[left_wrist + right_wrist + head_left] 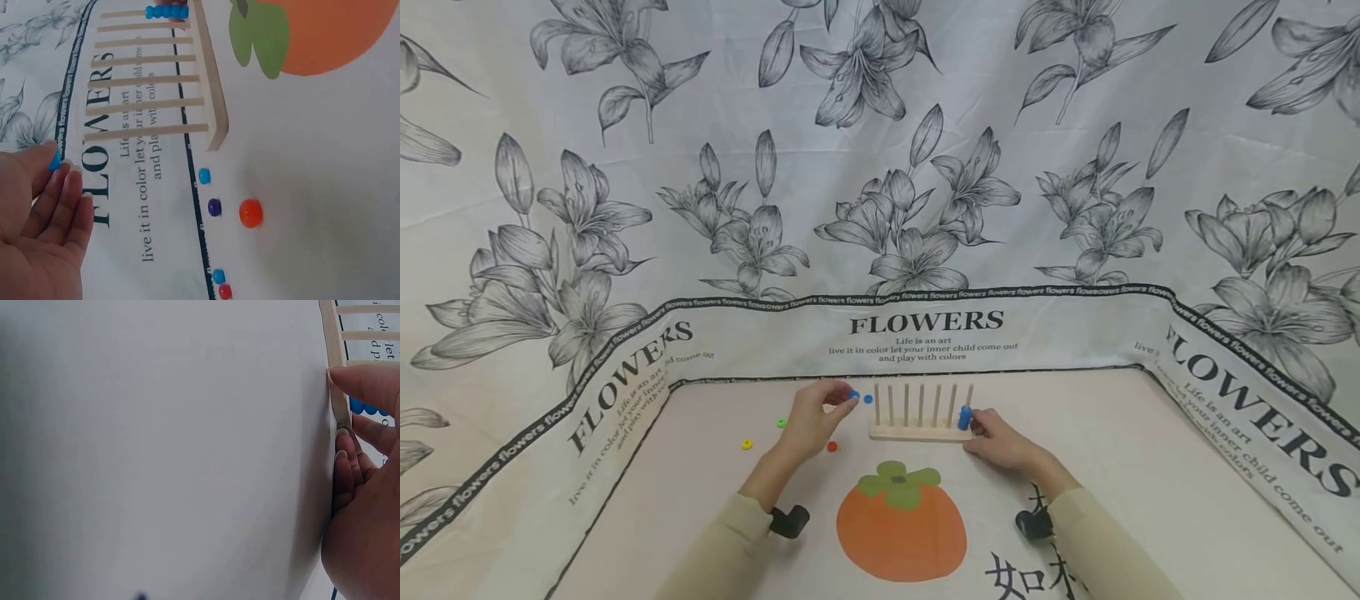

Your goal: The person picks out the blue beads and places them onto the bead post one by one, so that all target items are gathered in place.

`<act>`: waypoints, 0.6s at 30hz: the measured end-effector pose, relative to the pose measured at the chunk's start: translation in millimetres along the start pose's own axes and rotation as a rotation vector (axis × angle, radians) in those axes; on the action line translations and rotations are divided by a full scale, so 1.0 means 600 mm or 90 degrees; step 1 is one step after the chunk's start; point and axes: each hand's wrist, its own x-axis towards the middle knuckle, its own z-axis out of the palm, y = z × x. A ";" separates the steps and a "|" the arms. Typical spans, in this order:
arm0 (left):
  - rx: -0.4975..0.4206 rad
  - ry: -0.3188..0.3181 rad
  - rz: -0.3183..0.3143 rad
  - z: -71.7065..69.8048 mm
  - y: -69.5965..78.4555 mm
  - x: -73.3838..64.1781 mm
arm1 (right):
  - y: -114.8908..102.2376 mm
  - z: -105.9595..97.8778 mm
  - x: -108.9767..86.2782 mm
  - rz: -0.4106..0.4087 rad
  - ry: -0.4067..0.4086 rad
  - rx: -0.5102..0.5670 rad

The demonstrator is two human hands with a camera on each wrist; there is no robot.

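Between thumb and fingertips, my left hand [811, 417] pinches a small blue bead [55, 160], held up left of a wooden peg rack [917, 433]. The rack has a flat base and a row of several upright pegs. A stack of blue beads [964, 417] sits on its rightmost peg; the other pegs carry none. My right hand [1000, 440] grips the right end of the base, thumb on the front edge, as the right wrist view shows. Another blue bead [868, 399] is seen just beyond the left fingertips.
Loose beads lie left of the rack: a red bead [832, 447], a green bead [781, 423] and a yellow bead [747, 445]. The left wrist view also shows a purple bead [214, 207]. A flower-printed cloth [925, 333] rises behind the table.
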 end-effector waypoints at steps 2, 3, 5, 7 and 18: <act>-0.005 -0.003 0.007 0.008 0.005 0.001 | 0.002 -0.001 0.002 -0.001 -0.002 -0.001; -0.005 -0.004 0.011 0.011 0.007 0.001 | 0.003 -0.001 0.002 -0.002 -0.002 -0.002; -0.011 -0.010 0.024 0.018 0.014 0.000 | 0.005 -0.001 0.002 -0.006 -0.002 -0.003; -0.012 -0.015 0.044 0.025 0.020 0.001 | 0.002 -0.002 0.000 -0.011 -0.002 -0.003; -0.044 -0.056 0.070 0.072 0.052 0.014 | 0.003 -0.003 -0.003 -0.031 -0.006 -0.022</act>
